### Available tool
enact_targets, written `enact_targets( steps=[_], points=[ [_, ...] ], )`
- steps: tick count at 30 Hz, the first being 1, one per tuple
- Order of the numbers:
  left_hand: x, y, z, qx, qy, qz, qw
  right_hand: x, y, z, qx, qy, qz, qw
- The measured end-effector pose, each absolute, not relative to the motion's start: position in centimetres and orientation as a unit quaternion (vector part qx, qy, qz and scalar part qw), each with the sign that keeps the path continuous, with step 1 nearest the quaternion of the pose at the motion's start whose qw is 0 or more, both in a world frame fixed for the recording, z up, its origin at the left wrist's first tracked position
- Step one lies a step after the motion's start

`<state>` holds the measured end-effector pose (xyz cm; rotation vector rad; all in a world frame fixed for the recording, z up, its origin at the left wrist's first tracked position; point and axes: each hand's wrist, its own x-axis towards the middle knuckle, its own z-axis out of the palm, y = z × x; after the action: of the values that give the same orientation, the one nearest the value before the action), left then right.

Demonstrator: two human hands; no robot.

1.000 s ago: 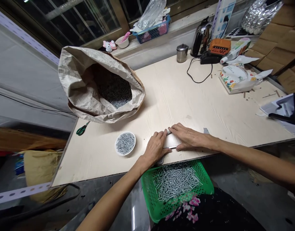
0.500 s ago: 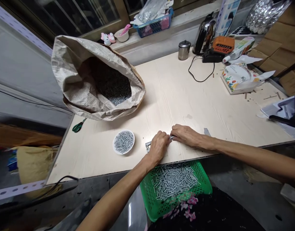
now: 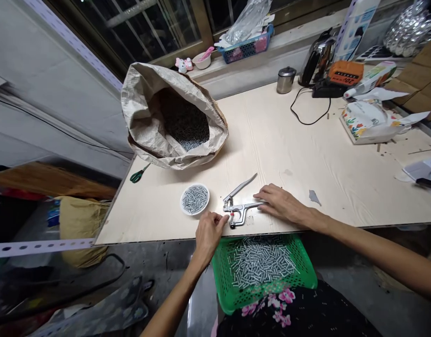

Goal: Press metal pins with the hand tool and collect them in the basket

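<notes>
On the table (image 3: 307, 154), right hand (image 3: 280, 203) flat on pliers (image 3: 238, 206), left hand (image 3: 208, 231) pinching their head.

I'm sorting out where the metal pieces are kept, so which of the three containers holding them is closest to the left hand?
The small white dish on the table, just beside the left hand. The green basket sits below the table edge, and the paper sack stands farther back.
</notes>
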<state>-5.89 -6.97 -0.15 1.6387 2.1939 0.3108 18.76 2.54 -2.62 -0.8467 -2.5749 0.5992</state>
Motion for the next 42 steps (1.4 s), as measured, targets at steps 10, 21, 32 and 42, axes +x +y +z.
enact_targets(
  steps=[10, 21, 32, 42],
  points=[
    [-5.3, -3.6, 0.5, 0.648, 0.729, -0.025, 0.218, 16.1, 2.1, -4.8, -0.310, -0.925, 0.143, 0.164],
    [-6.6, -7.9, 5.0, 0.720, 0.687, 0.026, 0.089, 16.4, 2.1, -4.7, -0.311, -0.917, 0.164, 0.188],
    [-16.0, -0.5, 3.1, 0.595, 0.801, 0.066, 0.017, 16.6, 1.9, -5.9, -0.304, -0.907, 0.183, 0.227],
    [-15.8, -0.5, 3.1, 0.564, 0.823, 0.054, 0.035, 16.8, 1.9, -6.2, -0.302, -0.903, 0.204, 0.228]
  ],
)
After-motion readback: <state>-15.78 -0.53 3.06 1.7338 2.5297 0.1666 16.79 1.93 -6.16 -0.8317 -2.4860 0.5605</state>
